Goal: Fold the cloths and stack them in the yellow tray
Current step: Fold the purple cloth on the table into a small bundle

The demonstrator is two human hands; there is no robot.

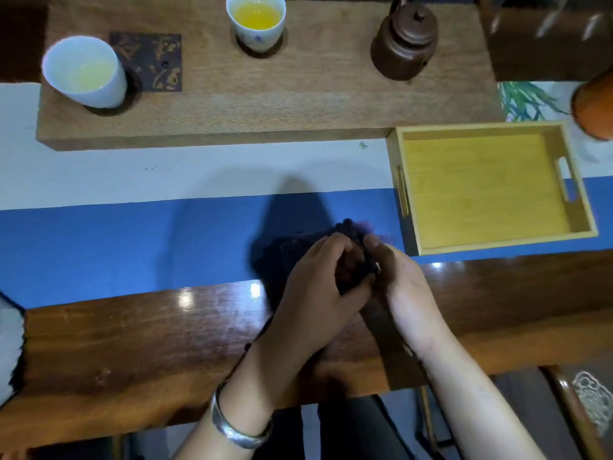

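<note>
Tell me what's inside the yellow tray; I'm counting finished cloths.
Nothing: the yellow tray shows only its bare floor, all of it visible. Both hands hold one dark cloth beside it.

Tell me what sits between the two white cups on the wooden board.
In the head view, a dark square coaster with gold markings lies between the near-left white cup and the far white cup.

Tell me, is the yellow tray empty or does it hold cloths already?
Empty. The yellow tray shows only its bare floor; the dark cloth lies outside it, held by both hands.
</note>
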